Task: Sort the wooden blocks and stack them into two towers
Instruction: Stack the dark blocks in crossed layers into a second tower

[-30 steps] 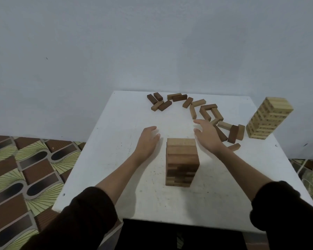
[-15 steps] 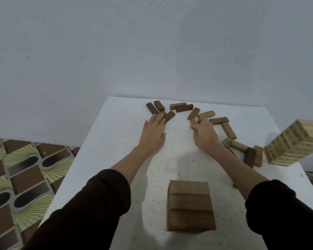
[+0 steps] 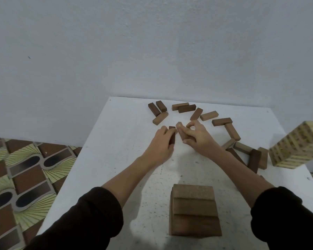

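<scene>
On the white square table [image 3: 116, 141], the left grip [image 3: 158, 145] pinches a dark brown wooden block [image 3: 172, 137] and the right grip [image 3: 198, 138] a tan wooden block [image 3: 180, 128], beyond a brown block tower [image 3: 194, 212]; a pale striped block tower [image 3: 296, 147] stands far right.

dark block [image 3: 172, 137]: mostly covered by the left hand's [image 3: 159, 145] fingers; only its far end and one edge show.
light block [image 3: 180, 129]: near half hidden under the right hand's [image 3: 197, 138] curled fingers.
pale tower [image 3: 294, 145]: far right of the fingers, cut off by the picture's edge.
brown tower [image 3: 193, 212]: nearer than the fingers; its layers cannot be counted.
</scene>
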The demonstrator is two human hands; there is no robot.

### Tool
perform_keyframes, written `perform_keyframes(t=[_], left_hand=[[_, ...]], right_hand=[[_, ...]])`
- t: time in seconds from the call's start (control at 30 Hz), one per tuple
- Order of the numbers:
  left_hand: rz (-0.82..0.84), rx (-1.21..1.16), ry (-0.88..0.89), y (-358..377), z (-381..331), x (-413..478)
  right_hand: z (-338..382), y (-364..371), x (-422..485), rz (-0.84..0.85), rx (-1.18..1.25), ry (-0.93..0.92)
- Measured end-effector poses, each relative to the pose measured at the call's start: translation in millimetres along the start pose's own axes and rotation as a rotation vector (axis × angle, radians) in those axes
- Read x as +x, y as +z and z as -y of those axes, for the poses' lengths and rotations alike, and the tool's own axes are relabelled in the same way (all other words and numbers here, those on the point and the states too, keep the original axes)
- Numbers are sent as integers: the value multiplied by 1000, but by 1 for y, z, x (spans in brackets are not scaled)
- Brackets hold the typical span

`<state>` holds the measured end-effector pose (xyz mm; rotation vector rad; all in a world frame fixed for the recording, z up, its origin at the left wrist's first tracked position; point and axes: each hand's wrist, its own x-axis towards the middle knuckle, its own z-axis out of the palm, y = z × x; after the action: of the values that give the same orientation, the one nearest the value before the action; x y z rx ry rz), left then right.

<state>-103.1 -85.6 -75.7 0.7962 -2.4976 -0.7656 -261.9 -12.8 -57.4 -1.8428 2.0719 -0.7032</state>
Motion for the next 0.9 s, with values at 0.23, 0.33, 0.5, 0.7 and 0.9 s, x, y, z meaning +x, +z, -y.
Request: perform_keyframes(t=[0.23,0.33,0.5,0.7,0.9], left_hand=[[109,146,11,3,-1,10],[77,93,15,4,-3,11],[52,49,50,3,2,12],[37,99,104,-1,9,4],[33,198,55,-10,5,-1]], right_hand=[[-13,-6,3,-66,-122,230],[-13,-6,6,-105,6,214],[-6,-8,6,51,74,96],[-2,1,8,128,-94,55],[5,-5,12,91,-120,92]])
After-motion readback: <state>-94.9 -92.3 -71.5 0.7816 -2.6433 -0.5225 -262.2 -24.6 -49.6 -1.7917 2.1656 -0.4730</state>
